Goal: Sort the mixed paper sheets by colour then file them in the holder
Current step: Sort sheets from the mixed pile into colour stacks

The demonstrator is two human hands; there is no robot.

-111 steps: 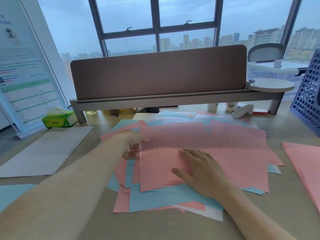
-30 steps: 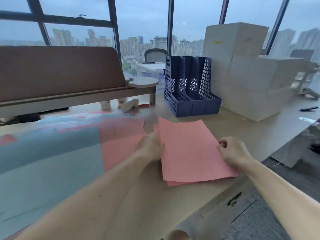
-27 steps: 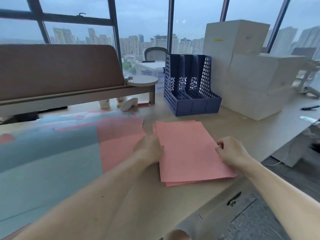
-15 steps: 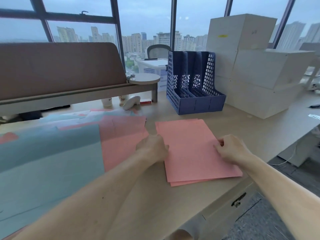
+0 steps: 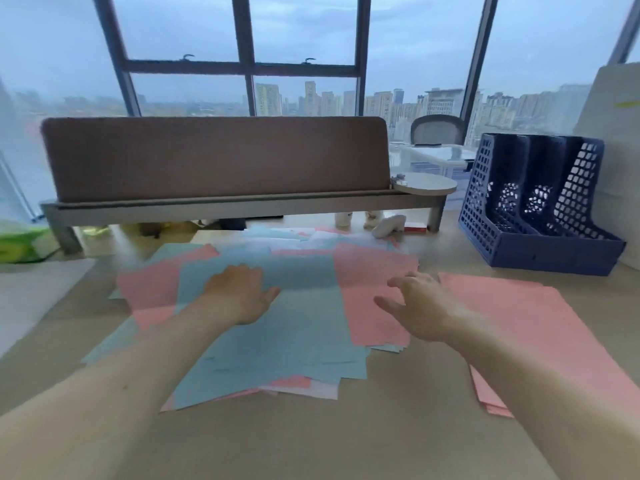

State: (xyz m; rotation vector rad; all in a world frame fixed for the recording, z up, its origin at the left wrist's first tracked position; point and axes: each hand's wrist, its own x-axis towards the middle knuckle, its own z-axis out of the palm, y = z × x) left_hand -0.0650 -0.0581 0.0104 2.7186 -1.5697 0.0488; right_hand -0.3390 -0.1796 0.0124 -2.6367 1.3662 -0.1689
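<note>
The left hand lies flat, fingers straight, on the mixed heap of pink, blue and white paper sheets, probably steadying it. The right hand hovers over the heap's right edge, fingers spread and empty. Just right of the heap lies the sorted stack of pink paper; beyond it stands the navy mesh plastic file holder.

No legible text, number or brand anywhere; the view is motion-blurred.
Green box, far left: print smeared, unreadable.
Yellow sticker on the white carton, right edge: too blurred to read.
Small bottles under the desk shelf: labels too small to read.
</note>
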